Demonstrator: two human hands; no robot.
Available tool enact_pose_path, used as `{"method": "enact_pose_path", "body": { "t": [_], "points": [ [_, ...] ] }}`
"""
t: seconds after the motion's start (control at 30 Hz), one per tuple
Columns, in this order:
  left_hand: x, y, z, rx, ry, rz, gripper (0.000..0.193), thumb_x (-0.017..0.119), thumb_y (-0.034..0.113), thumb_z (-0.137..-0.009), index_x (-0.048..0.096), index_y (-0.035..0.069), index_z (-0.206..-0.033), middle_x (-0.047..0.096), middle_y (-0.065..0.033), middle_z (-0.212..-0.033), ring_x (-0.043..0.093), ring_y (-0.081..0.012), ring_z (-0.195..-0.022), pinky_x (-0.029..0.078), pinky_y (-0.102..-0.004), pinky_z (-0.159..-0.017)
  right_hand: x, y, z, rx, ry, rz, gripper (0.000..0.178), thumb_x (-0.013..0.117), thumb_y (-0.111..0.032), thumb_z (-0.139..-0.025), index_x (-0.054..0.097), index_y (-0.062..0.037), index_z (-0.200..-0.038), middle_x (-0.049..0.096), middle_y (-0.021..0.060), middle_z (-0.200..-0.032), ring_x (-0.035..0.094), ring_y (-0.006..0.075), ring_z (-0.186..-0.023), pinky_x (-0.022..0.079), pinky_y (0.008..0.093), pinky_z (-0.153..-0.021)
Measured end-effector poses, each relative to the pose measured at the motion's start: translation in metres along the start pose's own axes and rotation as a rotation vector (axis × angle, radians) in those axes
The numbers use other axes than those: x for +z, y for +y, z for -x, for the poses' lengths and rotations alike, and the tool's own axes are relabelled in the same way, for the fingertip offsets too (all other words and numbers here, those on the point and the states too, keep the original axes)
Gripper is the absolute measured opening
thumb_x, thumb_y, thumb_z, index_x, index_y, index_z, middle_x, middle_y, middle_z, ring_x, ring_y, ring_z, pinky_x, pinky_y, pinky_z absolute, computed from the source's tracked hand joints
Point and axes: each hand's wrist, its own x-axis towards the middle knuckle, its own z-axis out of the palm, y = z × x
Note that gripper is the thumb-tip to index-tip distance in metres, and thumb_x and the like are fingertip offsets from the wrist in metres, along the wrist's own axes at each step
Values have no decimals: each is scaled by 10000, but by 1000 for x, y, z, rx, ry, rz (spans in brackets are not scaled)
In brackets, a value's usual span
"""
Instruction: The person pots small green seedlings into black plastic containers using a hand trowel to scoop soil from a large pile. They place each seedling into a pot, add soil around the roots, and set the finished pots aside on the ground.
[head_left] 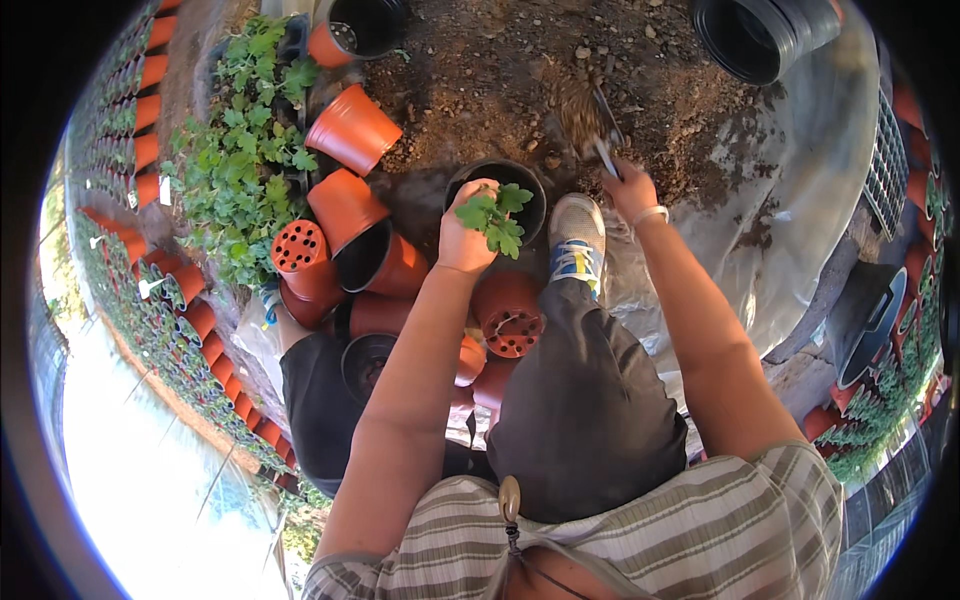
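My left hand [464,234] is closed around a leafy green seedling [499,218] over a round pot [538,196] with a dark inside. The lower part of the seedling is hidden by my fingers and the leaves. To the right, my right hand [630,191] grips the light handle of a trowel [606,157]. Its blade is down at the brown soil [480,75] and smeared by motion, with loose soil beside it. How deep the blade goes I cannot tell.
Several orange pots [356,130] lie tipped over at the left, by a dense bed of seedlings [250,130]. Black pots [745,45] lie nested at the far right. Plastic sheeting [790,240] covers ground at the right. My shoe [577,235] stands between pot and sheeting.
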Motion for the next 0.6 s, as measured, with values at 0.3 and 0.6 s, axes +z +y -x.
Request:
{"method": "enact_pose_path", "body": {
  "t": [0.3, 0.6],
  "points": [
    [-5, -3, 7, 67, -16, 43, 288, 630, 35, -740, 631, 46, -1029, 610, -98, -1123, 636, -250, -971, 525, -306, -823, -10, -58, 9, 45, 115, 41, 430, 606, -337, -850, 596, -138, -1231, 674, 180, -969, 649, 334, -894, 494, 381, -802],
    [-6, -8, 9, 76, -165, -232, 313, 634, 45, -705, 640, 75, -1016, 616, -80, -1143, 626, -279, -984, 532, -342, -811, -25, -90, 110, -339, 105, 293, 443, 641, -250, -837, 566, -178, -1268, 646, 127, -1076, 634, 342, -916, 514, 402, -761]
  ]
}}
